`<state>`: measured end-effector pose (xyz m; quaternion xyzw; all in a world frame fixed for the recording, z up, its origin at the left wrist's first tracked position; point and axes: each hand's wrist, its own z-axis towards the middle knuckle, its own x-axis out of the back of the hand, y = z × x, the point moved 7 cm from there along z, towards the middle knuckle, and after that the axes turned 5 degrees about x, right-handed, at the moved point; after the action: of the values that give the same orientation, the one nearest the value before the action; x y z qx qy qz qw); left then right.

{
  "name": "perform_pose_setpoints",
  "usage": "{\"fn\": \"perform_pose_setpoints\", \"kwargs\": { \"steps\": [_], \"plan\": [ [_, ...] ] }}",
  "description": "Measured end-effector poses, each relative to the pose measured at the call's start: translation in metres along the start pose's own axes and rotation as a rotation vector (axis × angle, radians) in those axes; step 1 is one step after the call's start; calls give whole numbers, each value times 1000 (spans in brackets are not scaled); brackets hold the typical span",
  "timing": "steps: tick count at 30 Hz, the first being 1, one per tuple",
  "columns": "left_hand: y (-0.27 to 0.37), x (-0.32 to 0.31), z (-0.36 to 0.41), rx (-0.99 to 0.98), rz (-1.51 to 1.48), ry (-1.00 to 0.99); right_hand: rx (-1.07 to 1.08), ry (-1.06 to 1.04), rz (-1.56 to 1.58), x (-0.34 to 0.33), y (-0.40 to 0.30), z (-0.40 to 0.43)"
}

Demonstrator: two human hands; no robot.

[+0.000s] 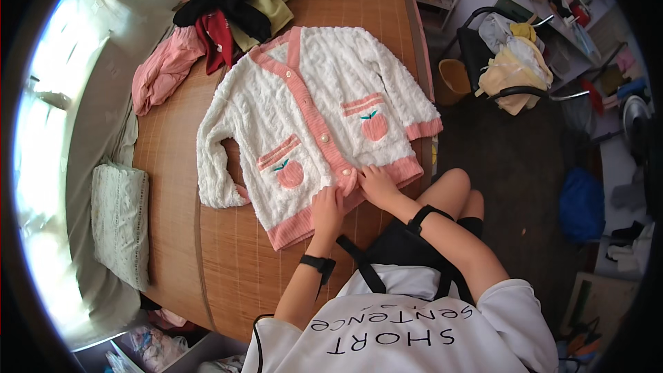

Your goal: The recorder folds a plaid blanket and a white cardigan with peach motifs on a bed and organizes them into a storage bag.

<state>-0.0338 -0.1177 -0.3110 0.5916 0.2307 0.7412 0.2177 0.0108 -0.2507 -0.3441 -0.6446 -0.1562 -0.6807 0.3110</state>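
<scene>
A fluffy white cardigan (238, 98) with pink trim lies spread face up on a brown woven mat (233, 269). Its neckline points away from me and its hem towards me. Each front pocket bears a pink fruit patch with green leaves. Pale buttons run down the pink front band, and the lower ones look fastened. My left hand (327, 210) grips the hem just left of the band's lower end. My right hand (377, 186) pinches the hem just right of it. The fingertips of both hands are partly hidden in the cloth.
Rumpled clothes in black, olive and red (228, 5) lie at the mat's far end beside pink trousers (168, 70). A folded white knit (120, 225) rests at the left edge. To the right stand a clothes-laden chair (469, 54) and an orange bin (451, 80).
</scene>
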Motion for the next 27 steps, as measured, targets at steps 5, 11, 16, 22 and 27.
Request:
{"fn": "perform_pose_setpoints", "kwargs": {
  "steps": [5,11,16,22,27],
  "plan": [
    [-18,23,-9,153,-85,-40,81,35,155,41,-18,-2],
    [-32,-13,-19,-8,113,-296,-13,120,-51,16,-24,4],
    [1,-5,-11,-87,289,-31,-102,77,-7,2,-15,8],
    [26,-7,6,-134,237,-192,41,311,147,42,-27,7],
    [36,15,7,-165,211,-159,163,270,228,62,-42,-4]
  ]
}}
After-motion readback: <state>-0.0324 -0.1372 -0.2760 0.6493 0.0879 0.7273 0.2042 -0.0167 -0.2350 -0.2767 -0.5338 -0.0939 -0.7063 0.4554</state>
